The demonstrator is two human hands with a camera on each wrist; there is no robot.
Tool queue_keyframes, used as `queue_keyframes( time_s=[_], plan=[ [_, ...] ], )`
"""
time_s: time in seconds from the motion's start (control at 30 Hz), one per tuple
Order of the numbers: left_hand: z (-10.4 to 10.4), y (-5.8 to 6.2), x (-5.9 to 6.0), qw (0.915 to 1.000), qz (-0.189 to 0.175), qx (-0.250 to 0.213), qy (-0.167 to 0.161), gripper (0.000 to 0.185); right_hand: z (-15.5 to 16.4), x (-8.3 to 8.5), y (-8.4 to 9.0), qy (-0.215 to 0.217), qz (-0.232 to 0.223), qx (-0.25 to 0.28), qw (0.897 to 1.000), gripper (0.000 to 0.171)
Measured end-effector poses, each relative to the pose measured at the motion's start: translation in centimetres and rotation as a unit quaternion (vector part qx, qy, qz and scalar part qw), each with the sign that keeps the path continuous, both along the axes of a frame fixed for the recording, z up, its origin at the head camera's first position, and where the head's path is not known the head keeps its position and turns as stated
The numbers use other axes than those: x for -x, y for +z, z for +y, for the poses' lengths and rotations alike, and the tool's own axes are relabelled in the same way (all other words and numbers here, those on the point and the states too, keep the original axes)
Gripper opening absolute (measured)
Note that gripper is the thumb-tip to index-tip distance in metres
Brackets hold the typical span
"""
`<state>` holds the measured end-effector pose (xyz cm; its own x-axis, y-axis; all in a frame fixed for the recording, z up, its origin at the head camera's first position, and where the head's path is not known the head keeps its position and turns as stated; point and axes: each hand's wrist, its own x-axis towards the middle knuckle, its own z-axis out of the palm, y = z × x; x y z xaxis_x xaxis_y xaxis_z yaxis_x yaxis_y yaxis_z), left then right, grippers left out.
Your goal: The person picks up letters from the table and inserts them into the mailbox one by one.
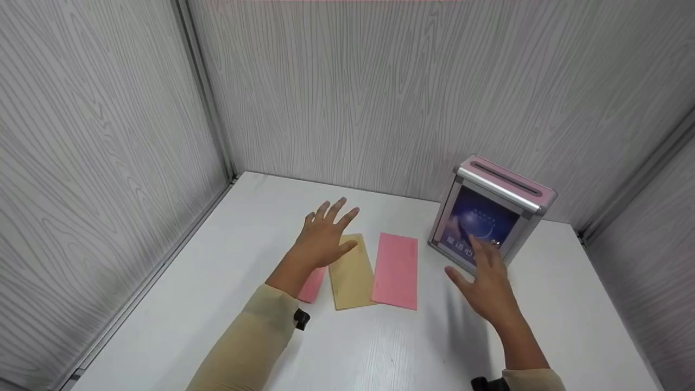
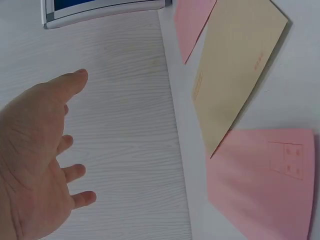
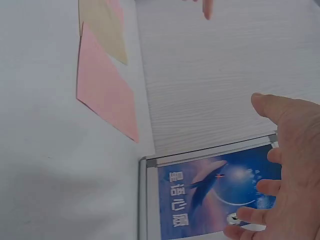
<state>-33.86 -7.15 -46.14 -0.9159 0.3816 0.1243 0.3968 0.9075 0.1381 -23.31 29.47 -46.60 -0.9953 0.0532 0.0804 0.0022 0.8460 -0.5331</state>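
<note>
My left hand (image 1: 321, 241) is spread above the envelopes on the white table, fingers apart and holding nothing. Partly under it lies a pink envelope (image 1: 311, 286), mostly hidden by the hand and wrist in the head view. Beside that is a tan envelope (image 1: 352, 277), and to its right a second pink envelope (image 1: 396, 271) overlaps its edge. My right hand (image 1: 490, 285), also spread and holding nothing, is in front of a box (image 1: 485, 220) with a slot in its pink top and a blue picture on its front. I cannot tell whether it touches the box.
The white table (image 1: 217, 255) is enclosed by a wood-grain back wall (image 1: 336, 98) and side walls. The box stands at the back right, near the wall. A small silvery lock (image 3: 233, 218) shows on the box front.
</note>
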Motion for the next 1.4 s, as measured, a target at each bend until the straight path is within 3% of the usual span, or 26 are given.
queue_keyframes(
  time_s=[0.17,0.33,0.5,0.67,0.9,1.2,1.4],
  plan=[
    [0.3,-1.4,0.5,0.9982,-0.019,-0.054,-0.018,0.08,-0.3,0.9,-2.6,0.018,-0.019,0.054,0.998,0.103],
    [0.9,-3.3,0.3,0.9925,-0.065,-0.101,-0.023,0.082,-0.2,2.1,-5.0,0.033,-0.037,0.114,0.992,0.096],
    [1.8,-5.4,-0.6,0.9821,-0.116,-0.147,-0.02,0.08,-0.4,4.1,-6.8,0.042,-0.054,0.185,0.98,0.086],
    [2.9,-7.3,-2.1,0.9712,-0.164,-0.172,-0.016,0.079,-1.0,6.5,-8.1,0.046,-0.062,0.204,0.976,0.076],
    [4.0,-7.9,-3.8,0.9597,-0.209,-0.188,-0.013,0.078,-1.8,9.7,-9.3,0.06,-0.059,0.197,0.977,0.062],
    [4.6,-8.5,-5.1,0.9596,-0.221,-0.17,-0.038,0.068,-2.2,11.5,-9.9,0.076,-0.084,0.168,0.979,0.059],
    [4.4,-9.3,-5.3,0.9548,-0.23,-0.183,-0.045,0.053,-2.6,12.6,-9.8,0.085,-0.135,0.198,0.967,0.061]
  ],
)
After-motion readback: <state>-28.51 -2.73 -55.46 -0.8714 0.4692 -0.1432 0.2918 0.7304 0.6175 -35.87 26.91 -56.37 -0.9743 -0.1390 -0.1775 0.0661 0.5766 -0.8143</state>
